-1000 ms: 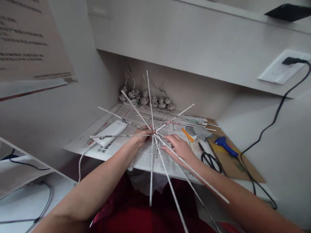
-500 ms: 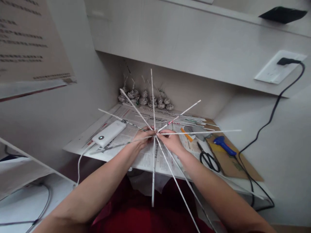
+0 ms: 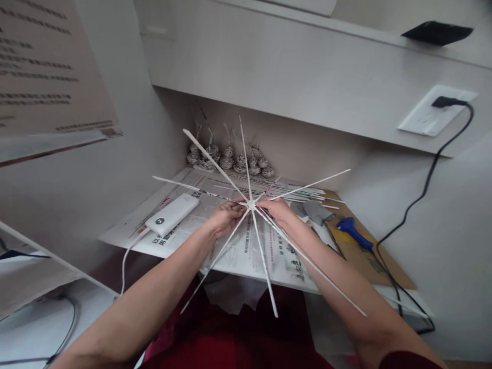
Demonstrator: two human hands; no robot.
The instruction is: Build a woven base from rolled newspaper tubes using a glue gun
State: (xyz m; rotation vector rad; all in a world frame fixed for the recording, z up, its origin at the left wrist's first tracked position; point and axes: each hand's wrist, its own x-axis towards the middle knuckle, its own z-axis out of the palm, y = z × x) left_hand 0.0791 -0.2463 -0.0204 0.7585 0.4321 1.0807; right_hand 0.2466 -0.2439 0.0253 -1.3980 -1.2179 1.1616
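A star of thin rolled-paper sticks point(image 3: 265, 261) spreads out from a small woven centre point(image 3: 251, 205), held above the newspaper-covered table. My left hand point(image 3: 226, 219) is closed on the left side of that centre, its fingers curled. At the right edge, my right hand point(image 3: 279, 209) pinches the sticks where they meet; its thumb and fingers are partly hidden. Sticks fan out past both hands, some pointing to the back and others down over my lap.
Newspaper point(image 3: 230, 259) covers the table. A white power bank point(image 3: 175, 212) with a cable lies left. Right are a blue glue gun point(image 3: 355, 233) on cardboard point(image 3: 388, 271) and a black cord point(image 3: 407, 218). Woven paper gourds point(image 3: 227, 158) and loose paper sticks point(image 3: 307, 193) are behind.
The star of sticks has turned and tilted between my hands, so its woven centre now shows. My right forearm now covers the scissors. The view has shifted slightly.
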